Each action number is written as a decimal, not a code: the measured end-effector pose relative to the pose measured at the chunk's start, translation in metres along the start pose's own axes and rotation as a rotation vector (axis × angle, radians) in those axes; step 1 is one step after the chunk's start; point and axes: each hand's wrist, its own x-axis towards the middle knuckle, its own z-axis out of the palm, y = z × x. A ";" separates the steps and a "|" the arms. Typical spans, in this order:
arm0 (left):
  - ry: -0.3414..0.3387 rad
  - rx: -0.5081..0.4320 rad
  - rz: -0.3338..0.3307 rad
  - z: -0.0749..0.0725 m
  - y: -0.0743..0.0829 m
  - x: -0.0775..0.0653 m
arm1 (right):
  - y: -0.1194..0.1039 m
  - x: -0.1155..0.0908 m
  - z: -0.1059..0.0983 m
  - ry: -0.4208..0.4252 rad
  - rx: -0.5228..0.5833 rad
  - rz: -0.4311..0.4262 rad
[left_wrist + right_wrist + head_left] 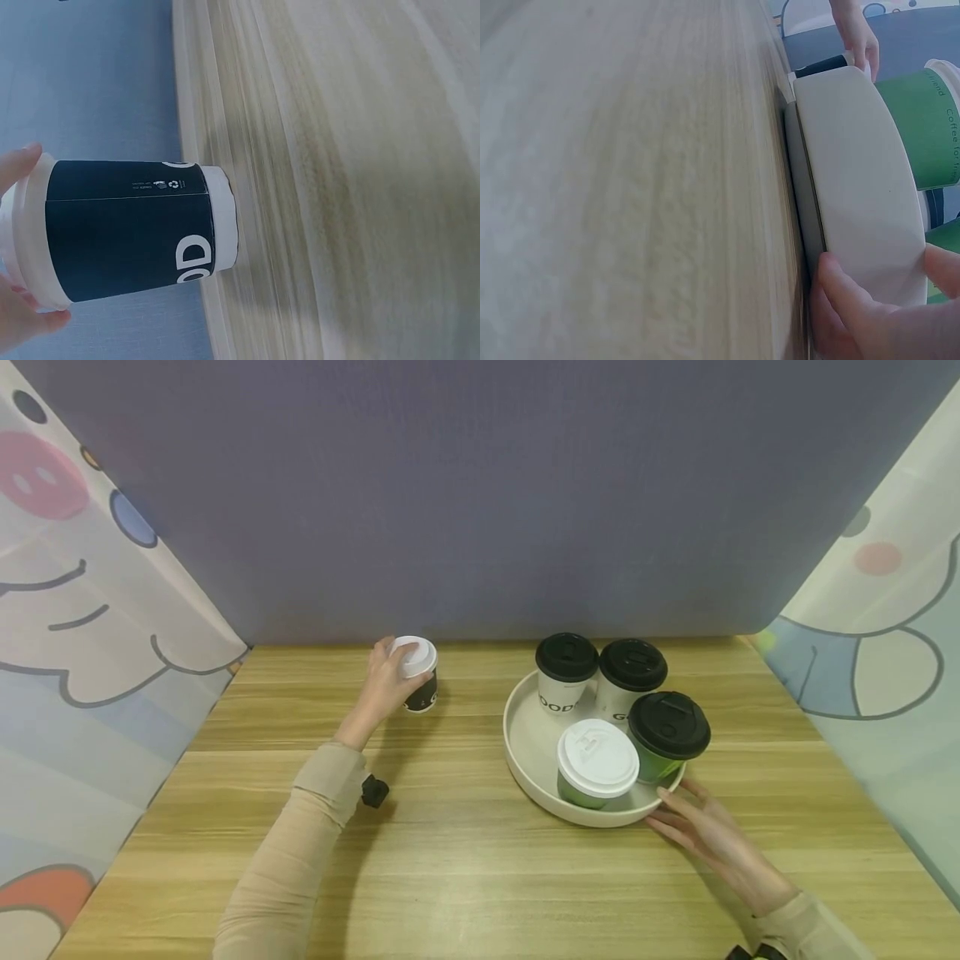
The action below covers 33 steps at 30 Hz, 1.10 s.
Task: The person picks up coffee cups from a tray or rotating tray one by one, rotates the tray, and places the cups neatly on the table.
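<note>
Near the back of the table, my left hand [381, 689] grips a black paper coffee cup [422, 695] by its white lid, thumb and fingers on either side. In the left wrist view the cup [127, 232] stands upright, its white base at the table surface; whether it touches cannot be told. On the right, my right hand [708, 835] holds the rim of a round cream tray [527, 747], thumb at the top edge and fingers low on the wall. Inside it stand two white cups with black lids [567, 657], a green cup with a black lid [669, 727] and a green one with a white lid [597, 760].
A wood-grain table [465, 877] carries everything. Behind it rises a grey-blue panel [480, 510], close to the black cup and the tray. Cartoon-printed curtains [885, 610] border both sides.
</note>
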 end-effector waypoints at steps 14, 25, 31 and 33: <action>0.093 -0.013 0.140 0.004 0.014 -0.010 | -0.002 0.000 0.002 0.025 -0.051 -0.002; 0.060 0.029 0.432 0.015 0.040 -0.031 | -0.003 0.001 -0.009 -0.016 -0.124 -0.062; 0.025 0.065 0.588 0.029 0.049 -0.042 | -0.004 0.004 -0.019 -0.071 -0.088 -0.100; 0.001 0.082 0.613 0.033 0.053 -0.047 | -0.005 0.005 -0.022 -0.072 -0.074 -0.104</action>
